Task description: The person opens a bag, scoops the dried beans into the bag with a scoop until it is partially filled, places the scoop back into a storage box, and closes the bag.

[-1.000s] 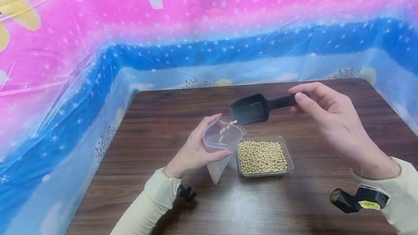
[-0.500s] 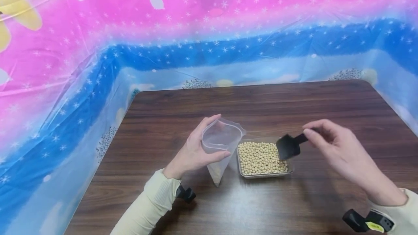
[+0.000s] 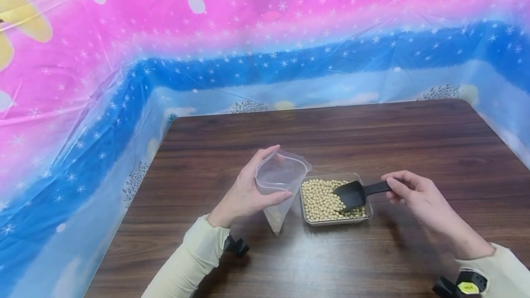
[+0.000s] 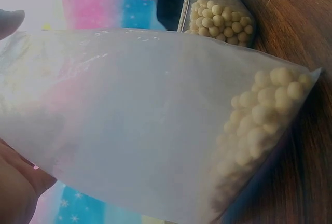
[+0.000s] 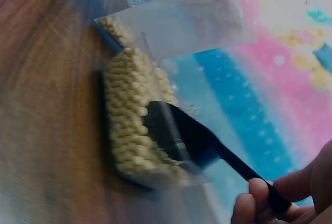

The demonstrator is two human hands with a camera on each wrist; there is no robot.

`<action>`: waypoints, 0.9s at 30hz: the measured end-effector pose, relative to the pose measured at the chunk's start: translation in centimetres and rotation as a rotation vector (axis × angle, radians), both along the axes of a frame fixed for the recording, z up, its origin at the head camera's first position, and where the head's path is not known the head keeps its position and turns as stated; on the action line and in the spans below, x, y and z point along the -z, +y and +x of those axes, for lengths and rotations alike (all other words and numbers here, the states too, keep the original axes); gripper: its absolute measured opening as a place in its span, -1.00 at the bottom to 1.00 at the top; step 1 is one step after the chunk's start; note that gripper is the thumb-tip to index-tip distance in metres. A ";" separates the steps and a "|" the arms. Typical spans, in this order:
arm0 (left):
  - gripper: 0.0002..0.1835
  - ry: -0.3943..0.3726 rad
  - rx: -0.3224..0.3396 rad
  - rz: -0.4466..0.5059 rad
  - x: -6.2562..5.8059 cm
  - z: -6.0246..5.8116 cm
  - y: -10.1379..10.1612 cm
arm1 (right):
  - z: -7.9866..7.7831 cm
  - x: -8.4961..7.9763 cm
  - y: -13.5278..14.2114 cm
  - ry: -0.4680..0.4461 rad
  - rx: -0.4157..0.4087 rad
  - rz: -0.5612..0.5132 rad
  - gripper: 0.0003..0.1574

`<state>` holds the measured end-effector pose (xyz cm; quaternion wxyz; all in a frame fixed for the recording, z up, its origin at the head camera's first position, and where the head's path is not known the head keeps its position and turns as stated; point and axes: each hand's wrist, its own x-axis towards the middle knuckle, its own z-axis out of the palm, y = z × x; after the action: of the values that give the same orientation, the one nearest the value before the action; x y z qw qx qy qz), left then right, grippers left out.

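My left hand (image 3: 248,190) grips a clear plastic pouch (image 4: 129,120) near its top and keeps its mouth spread wide. Pale round beans (image 4: 259,110) fill the bottom of the pouch, which stands at the table surface. In my right hand (image 3: 422,201) the handle of a black scoop (image 3: 352,194) is pinched between thumb and fingers. The scoop's blade is pushed into the beans (image 3: 320,199) in a clear rectangular container (image 3: 306,218), its front edge buried among them. The right wrist view shows the blade reaching in over the container's wall.
A dark wood-grain table (image 3: 232,141) carries everything. The container stands just right of the pouch, close beside it. Behind the table hangs a pink and blue cloth (image 3: 265,59) with snowflakes. Small black cameras (image 3: 237,246) are strapped to both wrists.
The right hand has brought the scoop from over the pouch, where beans were falling in, down and right, then leftward into the container's beans. The left hand and pouch have stayed in place.
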<state>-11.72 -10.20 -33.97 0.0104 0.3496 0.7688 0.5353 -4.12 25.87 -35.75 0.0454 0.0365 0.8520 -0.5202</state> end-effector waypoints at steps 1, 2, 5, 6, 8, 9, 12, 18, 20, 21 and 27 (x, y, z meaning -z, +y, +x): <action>-0.06 0.001 -0.002 -0.002 0.0 0.0 0.0 | -0.1 0.5 0.0 -0.014 0.009 -0.036 -0.47; -0.06 0.001 -0.003 -0.004 0.0 0.0 0.0 | -0.1 1.0 0.1 -0.023 0.018 -0.071 -0.46; -0.06 0.000 -0.004 -0.006 0.1 -0.1 -0.1 | -0.2 2.3 0.0 -0.046 0.036 -0.165 -0.45; -0.06 0.000 -0.005 -0.006 0.1 -0.1 -0.1 | -0.2 2.7 0.0 -0.057 0.039 -0.208 -0.44; -0.06 -0.001 -0.004 0.001 0.1 -0.1 -0.1 | -0.3 3.3 -0.1 -0.073 0.040 -0.276 -0.45; -0.07 -0.001 -0.004 0.003 0.1 -0.1 -0.1 | -0.3 3.5 -0.1 -0.084 0.040 -0.308 -0.46; -0.07 -0.002 -0.002 0.012 0.2 -0.2 -0.1 | -0.4 4.0 0.0 -0.102 0.043 -0.381 -0.49; -0.08 -0.008 0.006 0.023 0.3 -0.3 0.0 | -0.3 3.9 1.3 -0.107 0.016 -0.517 -0.62; -0.08 -0.007 0.003 0.020 0.4 -0.3 -0.1 | -0.3 3.5 1.7 -0.114 0.005 -0.588 -0.66; -0.08 -0.006 0.002 0.016 0.4 -0.3 -0.1 | -0.2 3.2 1.9 -0.118 0.000 -0.626 -0.68; -0.06 -0.006 0.015 0.010 0.3 -0.1 0.0 | -0.5 0.5 2.6 -0.096 -0.022 -0.847 -0.70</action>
<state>-11.85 -10.20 -34.31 0.0149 0.3537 0.7635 0.5402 -4.65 28.44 -36.22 0.1015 0.0297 0.5605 -0.8214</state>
